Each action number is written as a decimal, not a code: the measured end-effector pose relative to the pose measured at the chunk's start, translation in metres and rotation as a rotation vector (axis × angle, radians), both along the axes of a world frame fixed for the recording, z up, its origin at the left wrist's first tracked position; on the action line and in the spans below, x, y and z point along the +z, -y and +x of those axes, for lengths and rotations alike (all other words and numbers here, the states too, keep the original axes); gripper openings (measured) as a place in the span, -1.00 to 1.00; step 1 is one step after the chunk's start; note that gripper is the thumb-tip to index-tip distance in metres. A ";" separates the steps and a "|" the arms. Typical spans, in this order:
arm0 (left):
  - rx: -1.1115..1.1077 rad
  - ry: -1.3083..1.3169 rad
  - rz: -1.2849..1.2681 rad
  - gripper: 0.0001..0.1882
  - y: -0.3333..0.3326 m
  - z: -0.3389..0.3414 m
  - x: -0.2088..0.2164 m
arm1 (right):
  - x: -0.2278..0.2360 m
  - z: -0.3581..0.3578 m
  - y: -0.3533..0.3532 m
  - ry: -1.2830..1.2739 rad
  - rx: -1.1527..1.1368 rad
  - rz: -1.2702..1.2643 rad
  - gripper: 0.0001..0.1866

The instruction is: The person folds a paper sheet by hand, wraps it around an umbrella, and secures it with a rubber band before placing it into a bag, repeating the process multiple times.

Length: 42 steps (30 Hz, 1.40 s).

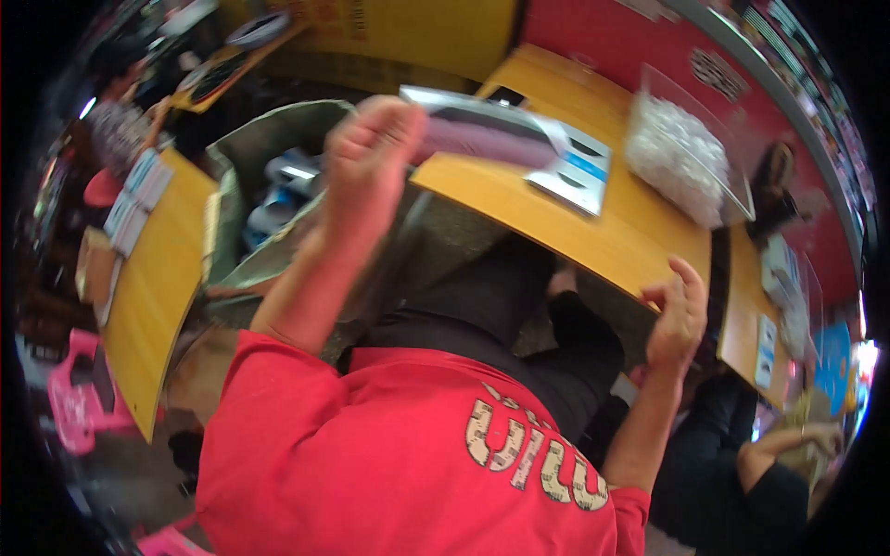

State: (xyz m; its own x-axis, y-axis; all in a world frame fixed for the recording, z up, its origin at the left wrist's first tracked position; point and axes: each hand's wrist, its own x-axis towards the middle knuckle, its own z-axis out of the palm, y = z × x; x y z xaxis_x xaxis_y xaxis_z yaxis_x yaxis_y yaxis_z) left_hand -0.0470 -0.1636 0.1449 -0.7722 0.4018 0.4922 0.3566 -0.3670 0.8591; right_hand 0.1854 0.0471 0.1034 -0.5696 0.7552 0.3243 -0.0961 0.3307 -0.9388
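Yellow tabletop (pixel 519 192) lies near the loosely half-curled right hand (pixel 677 320).

1. Seemingly a packing workshop: yellow wooden worktables (pixel 640 246) stand left and right.
2. Flat white-and-blue packages (pixel 139 196) lie stacked at left.
3. A clear plastic bin (pixel 742 197) holds crumpled transparent plastic (pixel 675 153).
4. A black-clothed co-worker (pixel 777 499) sits near right.
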 end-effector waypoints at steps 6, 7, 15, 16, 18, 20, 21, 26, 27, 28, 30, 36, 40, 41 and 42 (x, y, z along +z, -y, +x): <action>0.574 -0.311 -0.229 -0.81 0.127 -0.056 0.008 | -0.021 0.027 -0.005 0.040 0.141 -0.117 -0.80; 0.510 -0.266 -0.545 -0.79 0.139 -0.065 -0.009 | -0.026 0.025 -0.006 0.039 0.155 -0.125 -0.80; 0.630 -0.439 -1.472 -0.64 0.186 -0.145 -0.093 | -0.026 0.020 -0.001 0.202 0.187 -0.141 -0.84; 0.756 -0.455 -1.420 -0.62 0.202 -0.162 -0.102 | -0.028 0.018 -0.002 0.197 0.210 -0.156 -0.84; 0.690 -0.330 -1.521 -0.68 0.209 -0.170 -0.107 | -0.032 0.017 -0.001 0.230 0.208 -0.173 -0.84; 0.486 -0.214 -1.457 -0.71 0.198 -0.160 -0.107 | -0.035 0.017 0.003 0.262 0.187 -0.186 -0.84; 0.457 -0.053 -1.351 -0.71 0.203 -0.160 -0.110 | -0.035 0.018 0.004 0.276 0.193 -0.196 -0.84; 0.620 -0.348 -1.795 -0.69 0.181 -0.139 -0.077 | -0.035 0.018 0.000 0.251 0.204 -0.202 -0.84; 0.603 -0.367 -1.752 -0.70 0.171 -0.134 -0.066 | -0.035 0.019 -0.001 0.267 0.205 -0.194 -0.85; 0.584 -0.386 -1.708 -0.70 0.160 -0.128 -0.053 | -0.035 0.020 -0.002 0.285 0.206 -0.186 -0.86; 0.609 -0.533 -1.607 -0.75 0.123 -0.104 -0.027 | -0.038 0.021 -0.005 0.273 0.197 -0.199 -0.86; -0.151 -0.622 -0.904 -0.78 -0.051 -0.036 -0.054 | -0.051 0.017 0.004 0.267 0.251 -0.255 -0.87; -0.116 -0.996 -0.746 -0.71 -0.149 -0.042 -0.117 | -0.049 0.027 0.000 0.455 0.195 -0.089 -0.86; -0.050 -1.081 -0.735 -0.69 -0.163 -0.043 -0.123 | -0.052 0.034 -0.002 0.461 0.185 -0.091 -0.86; -0.060 -1.074 -0.730 -0.69 -0.172 -0.049 -0.129 | -0.054 0.045 -0.005 0.452 0.138 -0.115 -0.85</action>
State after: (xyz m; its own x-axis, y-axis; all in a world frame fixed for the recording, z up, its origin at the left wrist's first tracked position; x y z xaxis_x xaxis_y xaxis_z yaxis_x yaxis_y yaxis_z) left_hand -0.0965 0.0081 0.0163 -0.1020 0.8578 0.5038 0.9864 0.0217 0.1629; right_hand 0.2299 0.0525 0.0492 -0.7318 0.6789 -0.0599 0.2942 0.2353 -0.9263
